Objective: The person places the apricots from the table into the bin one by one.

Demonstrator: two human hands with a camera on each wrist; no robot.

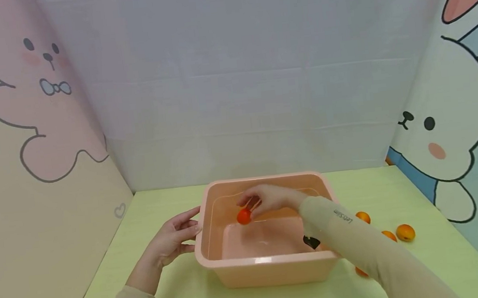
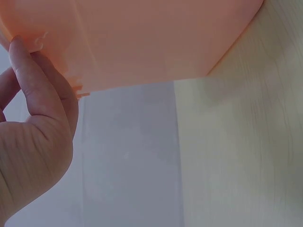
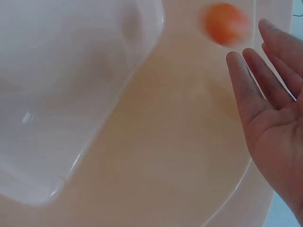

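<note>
A peach-coloured plastic basin stands on the table, with its inner floor in view. My left hand grips its left rim, and the left wrist view shows the fingers at the rim's edge. Over the inside of the basin is my right hand, its fingers spread. Just below those fingertips, a small orange-red fruit is in the air. In the right wrist view the fruit looks blurred and stands apart from the loosely extended fingers.
Several small orange fruits lie on the table to the basin's right, one in full view and others partly behind the right sleeve. The pale green tabletop meets a white cloth backdrop; cartoon-printed panels stand at both sides.
</note>
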